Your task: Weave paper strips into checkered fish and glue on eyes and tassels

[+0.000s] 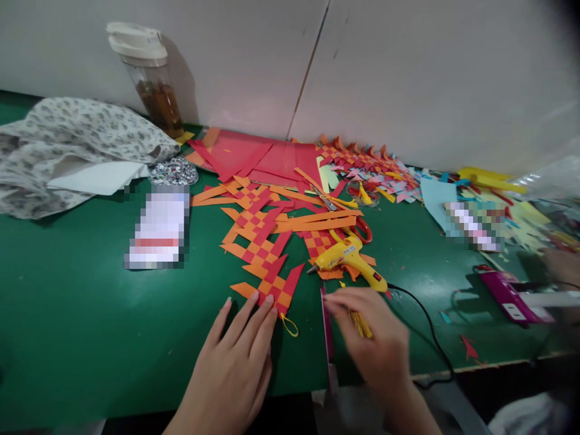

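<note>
Flat on the green table lies a woven red and orange paper strip craft (263,248) with pointed ends along its sides. My left hand (240,347) rests on its near end, fingers stretched out over the paper. A small yellow cord loop (290,326) sticks out beside those fingertips. My right hand (374,338) is closed around a yellow tassel (360,323), its fringe showing below the fingers. Just beyond that hand a yellow glue gun (348,260) lies on its side, nozzle toward the woven paper. A thin purple strip-like thing (327,326) lies between my hands.
Orange paper strips (317,223), red-handled scissors (362,229) and red sheets (272,157) lie behind the craft. A phone (158,229) and patterned cloth (81,145) are left, a tea bottle (156,90) behind. The glue gun's black cord (430,320) runs right, near a purple power strip (510,296).
</note>
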Demonstrator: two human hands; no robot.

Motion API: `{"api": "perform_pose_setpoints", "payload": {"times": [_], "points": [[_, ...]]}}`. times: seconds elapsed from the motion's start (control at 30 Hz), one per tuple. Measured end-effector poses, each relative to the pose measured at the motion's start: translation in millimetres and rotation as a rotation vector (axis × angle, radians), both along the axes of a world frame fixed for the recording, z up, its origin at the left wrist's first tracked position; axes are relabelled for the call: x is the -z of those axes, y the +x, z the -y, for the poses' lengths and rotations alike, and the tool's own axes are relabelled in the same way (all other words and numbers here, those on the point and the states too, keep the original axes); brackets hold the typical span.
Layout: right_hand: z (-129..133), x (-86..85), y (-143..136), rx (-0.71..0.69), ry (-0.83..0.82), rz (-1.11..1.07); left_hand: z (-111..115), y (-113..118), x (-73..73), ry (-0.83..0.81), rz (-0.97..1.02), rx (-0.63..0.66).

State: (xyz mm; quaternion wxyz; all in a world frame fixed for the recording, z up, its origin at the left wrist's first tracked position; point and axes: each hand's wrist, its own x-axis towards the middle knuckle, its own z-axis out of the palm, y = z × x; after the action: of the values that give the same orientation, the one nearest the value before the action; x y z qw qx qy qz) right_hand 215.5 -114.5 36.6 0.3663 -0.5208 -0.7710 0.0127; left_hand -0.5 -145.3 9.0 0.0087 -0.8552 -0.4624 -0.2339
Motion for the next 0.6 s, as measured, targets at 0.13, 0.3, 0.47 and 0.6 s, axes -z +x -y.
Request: {"api": "perform_pose_setpoints", "payload": {"times": [0.13, 0.3, 0.47, 0.6], "points": [[-1, 4.3, -23, -0.224, -0.097, 0.208, 1, 1, 0.5, 0.005, -0.005, -0.004], [-7, 8.3, -29, -0.267, -0.124, 0.27, 3, 1, 4.0, -0.009, 0.016, -0.021], [-7, 4.4, -24, -0.268, -0.148, 0.239, 3, 2, 5.0, -0.032, 0.035, -0.026], [-7, 3.8, -24, -0.258, -0.121, 0.264, 3, 2, 5.2, -0.038, 0.028, -0.016]]}}
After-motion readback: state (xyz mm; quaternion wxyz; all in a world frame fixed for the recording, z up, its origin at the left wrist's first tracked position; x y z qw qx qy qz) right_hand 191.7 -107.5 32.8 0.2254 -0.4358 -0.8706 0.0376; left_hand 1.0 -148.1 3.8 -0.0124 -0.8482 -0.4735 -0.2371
